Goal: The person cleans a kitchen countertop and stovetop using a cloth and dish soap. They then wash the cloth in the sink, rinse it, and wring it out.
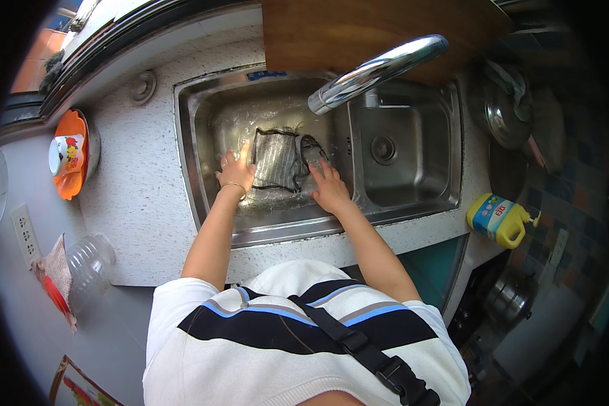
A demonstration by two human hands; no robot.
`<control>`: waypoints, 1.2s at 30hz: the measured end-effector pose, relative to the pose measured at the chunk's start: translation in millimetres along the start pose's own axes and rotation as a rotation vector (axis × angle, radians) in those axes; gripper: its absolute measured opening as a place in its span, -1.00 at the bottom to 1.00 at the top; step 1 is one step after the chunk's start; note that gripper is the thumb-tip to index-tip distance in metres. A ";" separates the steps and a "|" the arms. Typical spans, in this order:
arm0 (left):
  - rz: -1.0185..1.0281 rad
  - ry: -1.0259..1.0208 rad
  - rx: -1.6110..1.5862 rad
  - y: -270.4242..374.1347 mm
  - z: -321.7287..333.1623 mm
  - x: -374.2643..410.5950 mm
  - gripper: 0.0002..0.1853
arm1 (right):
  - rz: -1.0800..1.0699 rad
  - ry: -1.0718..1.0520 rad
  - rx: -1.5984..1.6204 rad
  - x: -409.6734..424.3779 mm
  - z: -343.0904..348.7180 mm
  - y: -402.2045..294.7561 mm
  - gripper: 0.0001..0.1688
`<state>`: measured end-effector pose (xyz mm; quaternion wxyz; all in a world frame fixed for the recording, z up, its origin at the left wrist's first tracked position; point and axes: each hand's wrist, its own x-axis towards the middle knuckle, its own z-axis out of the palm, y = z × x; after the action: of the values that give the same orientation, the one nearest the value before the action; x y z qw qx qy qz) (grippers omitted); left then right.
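Note:
A grey striped cloth [277,158] with dark edging lies in water in the left basin [223,109] of a stainless steel double sink. Its right edge is folded over. My left hand [237,170] is at the cloth's left side with fingers spread, a thin bracelet on the wrist. On the other side, my right hand [330,187] is by the folded edge, its fingers apart. Neither hand grips the cloth; whether the fingertips touch it I cannot tell. Over the basin divider reaches a chrome faucet [380,71].
The right basin [411,172] has a drain strainer [383,149]. A yellow pump bottle [500,219] stands on the counter at right, near a metal pot [507,299]. On the left are an orange dish [71,185], a patterned cup [67,155] and a clear plastic jar [89,266]. A wooden board [335,35] is behind the sink.

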<state>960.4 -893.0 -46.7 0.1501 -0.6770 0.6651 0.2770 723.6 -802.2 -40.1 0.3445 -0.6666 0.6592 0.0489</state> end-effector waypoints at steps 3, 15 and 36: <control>0.056 0.088 -0.086 20.6 17.8 13.9 -0.30 | 0.144 -0.280 0.044 17.6 10.3 -8.0 -0.21; 0.812 0.171 -0.719 129.1 1.2 -82.7 -0.74 | 0.550 -0.373 2.291 50.9 20.4 12.6 -0.45; 0.125 0.339 -0.320 27.1 42.7 31.9 -0.76 | 0.661 0.243 1.716 40.0 38.2 9.4 -0.62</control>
<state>925.1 -896.5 -94.8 -0.0904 -0.6864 0.6692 0.2700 735.0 -815.0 -93.5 0.6170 0.0381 0.6578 -0.4302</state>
